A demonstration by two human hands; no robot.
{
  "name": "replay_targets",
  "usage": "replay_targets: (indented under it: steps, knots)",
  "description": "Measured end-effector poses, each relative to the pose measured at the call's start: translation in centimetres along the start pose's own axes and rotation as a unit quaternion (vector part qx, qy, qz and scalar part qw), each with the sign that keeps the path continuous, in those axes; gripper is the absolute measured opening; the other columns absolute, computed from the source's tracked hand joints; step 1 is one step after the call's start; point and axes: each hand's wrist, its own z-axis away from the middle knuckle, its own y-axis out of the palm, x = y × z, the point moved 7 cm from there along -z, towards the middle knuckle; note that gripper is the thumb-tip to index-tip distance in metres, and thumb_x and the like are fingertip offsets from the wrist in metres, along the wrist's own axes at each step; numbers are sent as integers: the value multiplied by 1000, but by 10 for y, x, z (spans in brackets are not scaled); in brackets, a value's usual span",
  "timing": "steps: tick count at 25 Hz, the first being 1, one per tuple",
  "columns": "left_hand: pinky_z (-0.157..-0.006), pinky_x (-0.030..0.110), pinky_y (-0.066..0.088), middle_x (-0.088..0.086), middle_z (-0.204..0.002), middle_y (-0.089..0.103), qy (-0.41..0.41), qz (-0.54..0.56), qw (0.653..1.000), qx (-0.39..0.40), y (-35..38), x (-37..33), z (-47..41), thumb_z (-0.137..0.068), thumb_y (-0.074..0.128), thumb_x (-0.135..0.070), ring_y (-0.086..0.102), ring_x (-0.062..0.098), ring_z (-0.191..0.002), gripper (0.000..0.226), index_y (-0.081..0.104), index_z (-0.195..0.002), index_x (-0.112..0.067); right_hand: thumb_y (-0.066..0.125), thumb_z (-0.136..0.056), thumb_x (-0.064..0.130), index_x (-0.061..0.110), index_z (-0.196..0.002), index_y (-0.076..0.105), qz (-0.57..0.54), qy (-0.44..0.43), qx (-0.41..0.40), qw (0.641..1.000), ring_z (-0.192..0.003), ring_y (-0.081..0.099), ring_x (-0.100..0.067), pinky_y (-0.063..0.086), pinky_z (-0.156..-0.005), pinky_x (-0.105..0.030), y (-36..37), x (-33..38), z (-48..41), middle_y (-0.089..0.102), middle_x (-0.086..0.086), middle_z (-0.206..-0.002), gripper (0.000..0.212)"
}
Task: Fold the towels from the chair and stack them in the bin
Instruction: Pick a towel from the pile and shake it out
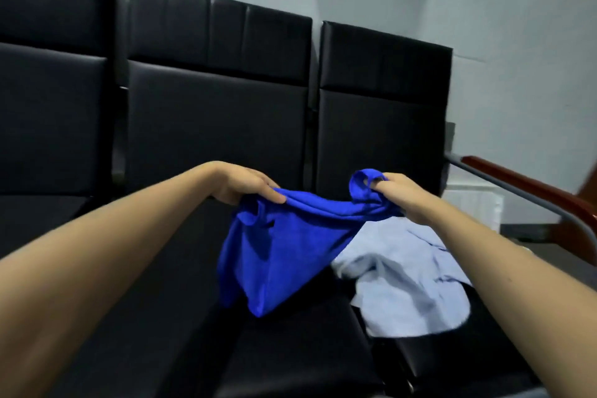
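A: Fingers?
B: My left hand point(248, 186) and right hand point(400, 197) both pinch the bright blue cloth towel point(281, 252) by its top edge, held apart so it hangs open for folding.
A: Behind?
B: Crumpled pale blue cloth point(403, 271) lies on the black padded chair point(219, 126).

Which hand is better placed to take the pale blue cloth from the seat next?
Probably the right hand: it is nearest to the pale blue cloth, while the left hand is further away over the middle seat. Both now grip the blue towel.
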Motion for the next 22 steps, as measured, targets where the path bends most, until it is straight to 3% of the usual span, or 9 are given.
replay_targets:
  steps: [3,6,8,10,12,14,17,20,22]
  knots:
    - [-56,20,43,-1,-85,61,-40,-136,960,-243,-91,25,29,-95,50,-18,53,11,-67,15,64,-96,-21,53,-89,11,2,-83,64,2,-29,-28,999,-74,50,-19,37,-65,-28,43,23,-30,54,-11,-77,15]
    - [-50,22,44,3,-78,57,-90,-125,927,-343,-145,53,51,-94,40,-9,53,15,-61,23,61,-93,-18,58,-82,10,13,-60,56,82,-39,-42,995,-58,45,-19,30,-51,-23,78,43,-50,50,-5,-58,22]
    - [-38,22,46,7,-76,54,-105,-85,902,-410,-175,71,66,-93,35,-4,53,18,-57,24,55,-84,-13,60,-76,12,14,-63,63,114,-29,-50,992,-65,56,-25,39,-55,-25,94,58,-65,59,-4,-62,14]
    - [-40,18,50,9,-84,54,-103,-25,886,-451,-195,82,83,-95,40,-1,53,14,-61,25,46,-74,-13,61,-77,18,14,-75,65,126,-11,-75,989,-71,61,-28,45,-61,-27,104,75,-76,64,-7,-72,6]
    - [-55,11,49,10,-101,51,-59,72,874,-476,-216,88,92,-96,51,-13,46,0,-68,32,38,-68,-22,62,-84,12,11,-84,57,6,25,-74,997,-57,55,-24,45,-44,-24,115,92,-87,56,-10,-69,5]
    - [-58,13,47,15,-110,50,9,221,840,-495,-233,77,96,-97,52,-21,39,-5,-68,29,40,-71,-25,55,-89,-2,9,-92,48,-212,57,-55,974,-47,54,-21,44,-31,-21,125,114,-95,49,-11,-76,13]
    - [-47,27,54,12,-106,53,134,339,757,-543,-257,52,105,-97,31,1,54,19,-72,28,53,-91,-16,45,-91,-10,11,-76,52,-361,6,-77,929,-59,56,-17,54,-45,-22,117,155,-104,51,-7,-78,26]
    - [-64,30,49,1,-81,56,186,214,749,-599,-271,30,126,-95,33,-1,51,20,-83,31,57,-89,-19,48,-90,-8,16,-70,55,-374,-43,-109,920,-65,53,-12,53,-67,-26,100,173,-96,55,-2,-72,32]
    - [-71,30,44,1,-79,56,183,108,751,-625,-267,30,141,-93,38,-1,50,18,-81,29,62,-100,-14,46,-89,-10,16,-70,58,-333,-59,-105,935,-67,54,-11,51,-69,-23,95,168,-84,56,-3,-73,34]
